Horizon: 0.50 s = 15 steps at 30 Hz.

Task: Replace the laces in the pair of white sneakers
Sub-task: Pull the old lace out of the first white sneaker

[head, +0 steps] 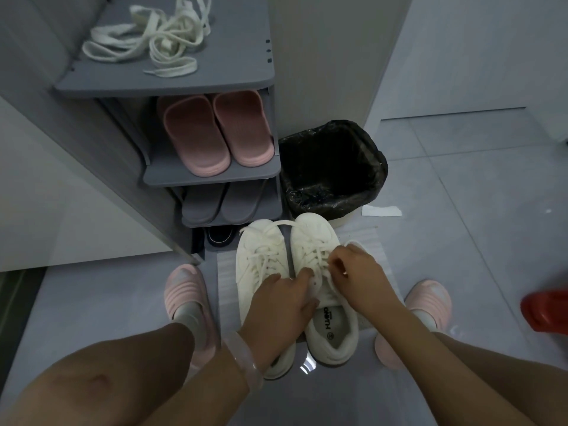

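Both hands [322, 287] pinch lace [327, 273] on right sneaker [322, 253].

White sneakers [295, 265], pink slippers [215, 133], black bin liner [332, 167], grey shelf [215, 176]
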Available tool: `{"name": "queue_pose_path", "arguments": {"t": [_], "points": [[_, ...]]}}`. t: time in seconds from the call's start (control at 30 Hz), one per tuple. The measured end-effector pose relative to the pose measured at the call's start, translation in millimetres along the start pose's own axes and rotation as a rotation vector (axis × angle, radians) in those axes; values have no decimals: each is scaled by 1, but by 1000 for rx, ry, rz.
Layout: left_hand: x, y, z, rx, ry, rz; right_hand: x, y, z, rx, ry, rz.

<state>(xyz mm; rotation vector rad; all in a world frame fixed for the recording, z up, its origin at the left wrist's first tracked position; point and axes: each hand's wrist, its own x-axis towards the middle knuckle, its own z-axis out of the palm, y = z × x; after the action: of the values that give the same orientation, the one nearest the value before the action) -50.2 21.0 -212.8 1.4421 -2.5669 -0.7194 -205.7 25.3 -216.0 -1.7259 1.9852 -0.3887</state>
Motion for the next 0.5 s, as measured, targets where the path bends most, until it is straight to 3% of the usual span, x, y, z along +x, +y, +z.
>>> {"name": "queue_pose_path", "arguments": {"t": [0.1,0.23,0.5], "points": [[2,4,-1,-17,-1,-20,-1,5,0,-12,-44,92],[9,8,1,-1,-36,1,-6,-2,7,-90,-18,20],[7,8,10,46,-64,-17,-4,0,-2,-97,54,95]]}}
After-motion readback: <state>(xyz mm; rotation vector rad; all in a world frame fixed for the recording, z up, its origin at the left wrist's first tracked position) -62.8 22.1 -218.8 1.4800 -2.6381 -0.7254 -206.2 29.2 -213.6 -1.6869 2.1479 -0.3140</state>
